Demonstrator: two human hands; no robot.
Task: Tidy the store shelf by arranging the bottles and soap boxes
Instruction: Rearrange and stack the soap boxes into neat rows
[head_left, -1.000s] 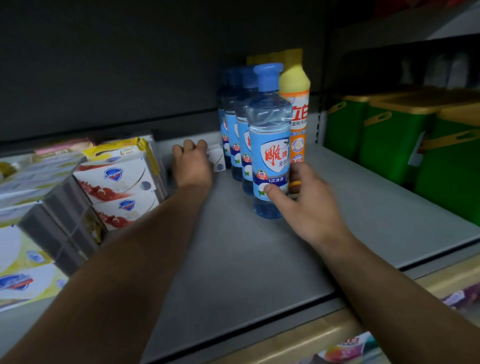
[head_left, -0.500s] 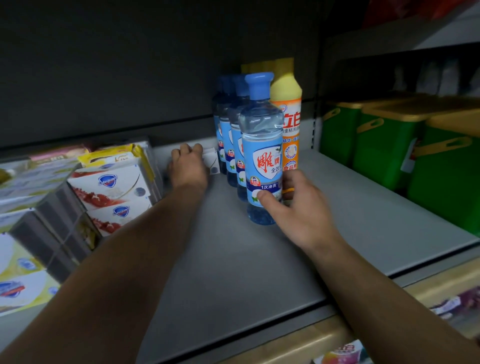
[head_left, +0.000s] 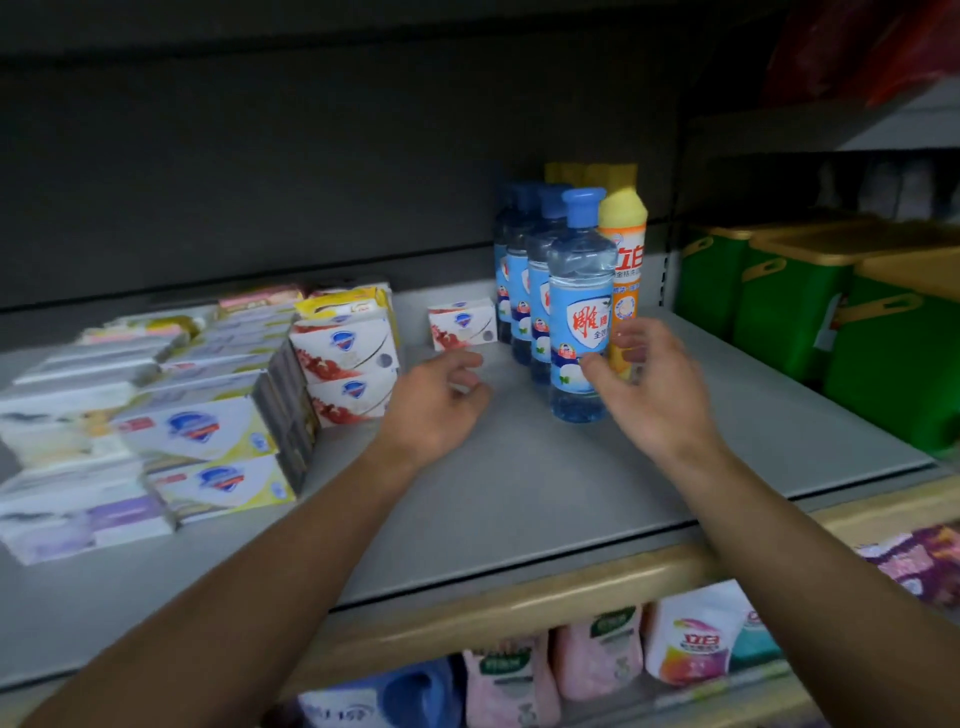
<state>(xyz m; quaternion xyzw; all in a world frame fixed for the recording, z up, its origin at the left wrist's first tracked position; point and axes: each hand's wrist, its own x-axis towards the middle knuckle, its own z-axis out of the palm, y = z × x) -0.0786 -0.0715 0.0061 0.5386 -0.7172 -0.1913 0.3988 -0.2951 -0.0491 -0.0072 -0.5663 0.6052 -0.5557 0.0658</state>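
Observation:
A row of several blue-capped clear bottles stands front to back on the grey shelf, with yellow-and-orange bottles just to their right. A single white-and-red soap box stands at the back, touching the blue row's left side. Stacks of white, red and yellow soap boxes fill the left of the shelf. My left hand hovers in front of the single box, fingers loosely curled, holding nothing. My right hand is beside the front blue bottle with relaxed fingers, its thumb overlapping the label.
Green tubs with yellow lids stand on the right end of the shelf. Below the wooden-coloured shelf edge, pink and white detergent pouches line the lower shelf. A dark back panel closes the shelf behind.
My left hand has come back off the small soap box, which now stands uncovered at the back. My right hand has loosened its hold on the front blue bottle. The camera has pulled back.

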